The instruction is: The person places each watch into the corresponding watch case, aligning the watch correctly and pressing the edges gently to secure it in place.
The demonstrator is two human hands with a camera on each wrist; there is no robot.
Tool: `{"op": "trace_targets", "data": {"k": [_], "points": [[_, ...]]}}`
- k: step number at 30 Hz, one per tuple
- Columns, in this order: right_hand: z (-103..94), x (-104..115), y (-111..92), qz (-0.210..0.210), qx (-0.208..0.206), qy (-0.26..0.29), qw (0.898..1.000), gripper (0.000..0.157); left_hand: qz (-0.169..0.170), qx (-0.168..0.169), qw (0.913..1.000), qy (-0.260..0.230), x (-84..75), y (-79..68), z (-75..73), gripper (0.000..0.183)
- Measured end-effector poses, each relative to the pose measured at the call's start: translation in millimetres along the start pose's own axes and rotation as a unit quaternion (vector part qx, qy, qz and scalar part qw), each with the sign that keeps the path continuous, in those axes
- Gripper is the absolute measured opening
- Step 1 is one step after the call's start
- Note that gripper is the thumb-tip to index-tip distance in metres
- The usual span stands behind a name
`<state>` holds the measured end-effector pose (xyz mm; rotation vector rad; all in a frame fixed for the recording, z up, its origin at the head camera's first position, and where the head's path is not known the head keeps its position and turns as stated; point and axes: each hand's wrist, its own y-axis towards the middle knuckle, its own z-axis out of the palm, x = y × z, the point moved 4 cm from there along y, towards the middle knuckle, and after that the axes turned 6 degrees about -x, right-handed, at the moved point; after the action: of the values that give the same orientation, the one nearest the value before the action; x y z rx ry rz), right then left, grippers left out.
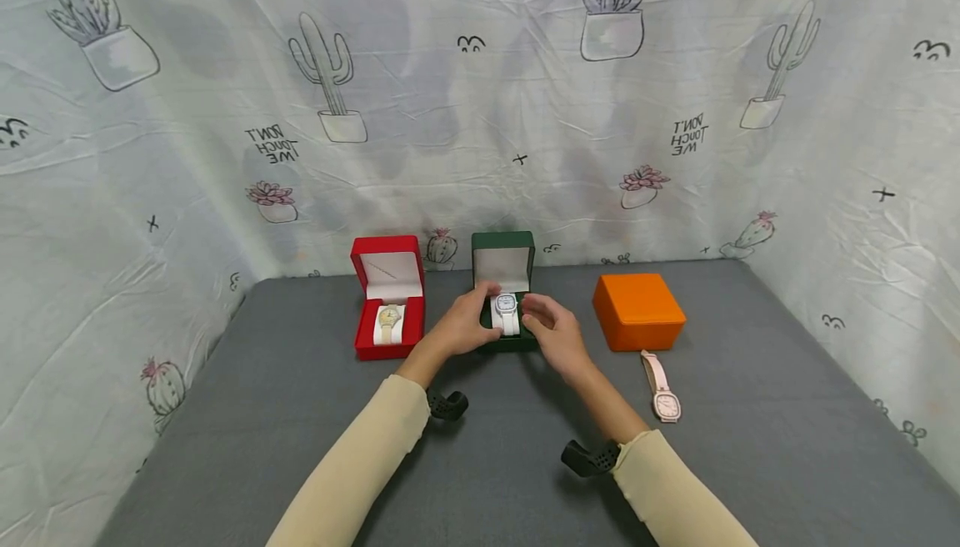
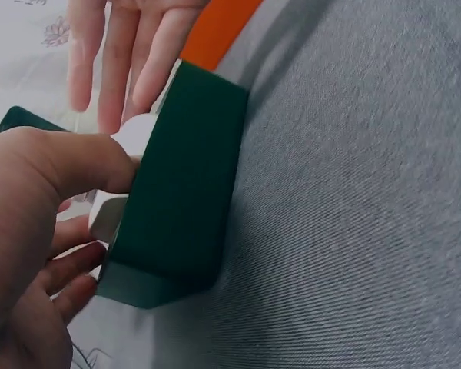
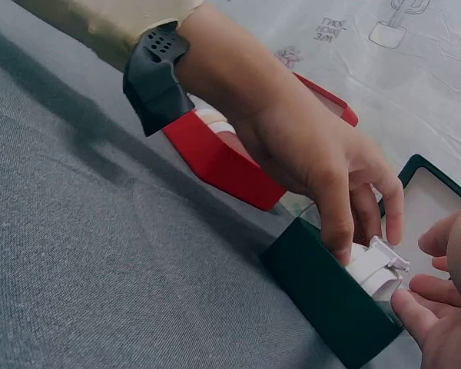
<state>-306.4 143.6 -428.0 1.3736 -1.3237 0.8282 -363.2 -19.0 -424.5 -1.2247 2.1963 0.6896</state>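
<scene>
A white watch [image 1: 506,303] wrapped round a white cushion [image 3: 365,270] sits in an open green box [image 1: 510,345]. With thumb and fingers bent about the cushion's left part, my left hand [image 1: 467,322] holds it inside the box. My right hand [image 1: 553,332] is at the box's right side, its fingers [image 2: 150,61] fairly straight and close to the cushion. Whether the right fingertips touch it I cannot tell. The left thumb [image 2: 100,163] partly hides the cushion in the left wrist view.
To the left stands an open red box [image 1: 390,351] with a pale gold watch [image 1: 388,316] on a white cushion. At the right is a closed orange box [image 1: 639,313], and a pink watch [image 1: 663,393] lies before it on the grey tabletop [image 1: 495,464]. A printed cloth [image 1: 420,180] hangs behind.
</scene>
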Motion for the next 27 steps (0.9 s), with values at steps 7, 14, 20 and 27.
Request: {"op": "trace_targets", "data": {"k": [7, 14, 20, 27], "points": [[-2.7, -3, -4, -0.004, -0.022, 0.030, 0.999, 0.036, -0.022, 0.020, 0.9991, 0.030, 0.4, -4.4, -1.9, 0.066], [-2.6, -6, -7, 0.000, -0.022, 0.043, 0.999, 0.036, 0.020, -0.033, 0.9992, -0.002, -6.2, -6.8, -12.4, 0.063], [4.2, -5, -7, 0.000, 0.001, -0.002, 1.000, 0.040, 0.042, -0.020, 0.9989, -0.005, -12.2, -3.0, -6.2, 0.058], [8.7, 5, -7, -0.003, 0.007, -0.083, 0.997, 0.040, 0.031, -0.052, 0.9979, 0.023, -15.2, -1.7, 0.3, 0.051]]}}
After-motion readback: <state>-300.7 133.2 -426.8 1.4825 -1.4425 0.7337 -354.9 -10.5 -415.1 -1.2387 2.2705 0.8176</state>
